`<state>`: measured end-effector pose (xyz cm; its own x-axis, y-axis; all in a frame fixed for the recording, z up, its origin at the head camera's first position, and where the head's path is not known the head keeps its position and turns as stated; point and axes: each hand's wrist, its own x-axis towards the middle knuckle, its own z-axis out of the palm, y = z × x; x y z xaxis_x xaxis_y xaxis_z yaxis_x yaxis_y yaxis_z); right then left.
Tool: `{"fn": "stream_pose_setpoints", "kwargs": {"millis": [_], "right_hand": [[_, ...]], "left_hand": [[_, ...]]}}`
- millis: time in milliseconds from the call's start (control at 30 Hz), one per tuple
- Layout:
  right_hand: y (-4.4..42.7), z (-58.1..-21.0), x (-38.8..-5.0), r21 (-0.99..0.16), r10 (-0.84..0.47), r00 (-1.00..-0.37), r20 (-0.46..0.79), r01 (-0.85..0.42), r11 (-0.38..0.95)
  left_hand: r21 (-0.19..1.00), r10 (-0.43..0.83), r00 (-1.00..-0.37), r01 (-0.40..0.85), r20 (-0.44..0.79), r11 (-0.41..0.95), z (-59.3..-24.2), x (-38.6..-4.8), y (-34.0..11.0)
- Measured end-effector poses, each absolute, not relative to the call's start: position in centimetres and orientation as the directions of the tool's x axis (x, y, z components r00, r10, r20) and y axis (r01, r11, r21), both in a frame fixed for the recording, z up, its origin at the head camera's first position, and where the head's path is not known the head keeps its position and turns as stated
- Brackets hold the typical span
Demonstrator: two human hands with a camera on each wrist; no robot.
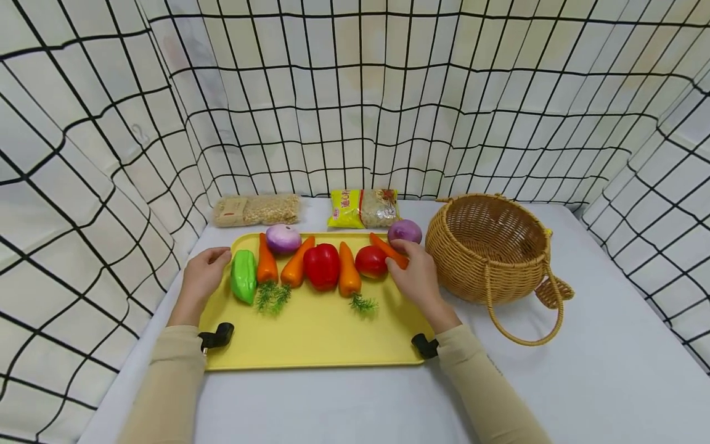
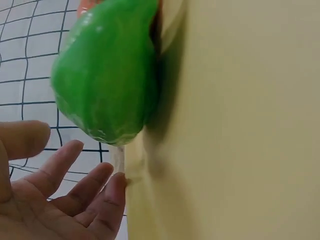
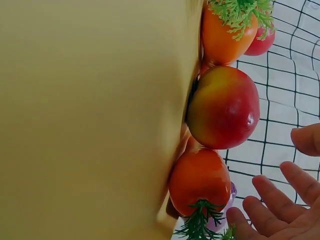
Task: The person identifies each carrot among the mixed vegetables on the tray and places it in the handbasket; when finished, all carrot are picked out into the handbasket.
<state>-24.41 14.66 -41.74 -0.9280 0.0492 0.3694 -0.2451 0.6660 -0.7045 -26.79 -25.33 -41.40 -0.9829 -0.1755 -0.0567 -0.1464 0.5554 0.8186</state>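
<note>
A yellow tray (image 1: 310, 339) carries a row of vegetables and fruit. My left hand (image 1: 203, 277) is at the tray's left edge, beside a green pepper (image 1: 243, 275); in the left wrist view its fingers (image 2: 90, 190) are spread and grip nothing. Over the right end, my right hand (image 1: 416, 274) is nearest to a carrot (image 1: 388, 249) and a purple onion (image 1: 405, 230). The right wrist view shows those fingers (image 3: 270, 200) loosely extended, apart from the carrot. Left of that carrot lies a red-and-yellow mango-like fruit (image 3: 225, 107).
Other carrots (image 1: 348, 271), a red bell pepper (image 1: 322, 266) and another onion (image 1: 283, 238) lie on the tray. Behind it are a grain bag (image 1: 257, 210) and a yellow packet (image 1: 363, 208). A wicker basket (image 1: 471, 265) stands right; black netting (image 1: 360, 111) surrounds the table.
</note>
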Motion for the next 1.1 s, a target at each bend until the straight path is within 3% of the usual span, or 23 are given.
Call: {"fn": "stream_pose_setpoints", "kwargs": {"millis": [333,633,1100], "right_hand": [[15.5,-41.9,-24.4,-0.656,0.062,-0.860,0.506,-0.337,0.675],[15.7,-42.6,-24.6,-0.700,0.055,-0.932,0.359,-0.230,0.676],[15.1,-42.9,-24.2,-0.656,0.062,-0.989,0.133,-0.042,0.754]], "left_hand": [[0.809,-0.201,-0.980,-0.116,0.002,0.576,-43.0,-26.7,-26.1],[0.839,-0.216,-0.975,-0.164,-0.057,0.518,-44.3,-26.7,-27.0],[0.844,-0.200,-0.978,-0.161,-0.065,0.512,-44.9,-26.8,-27.3]]}}
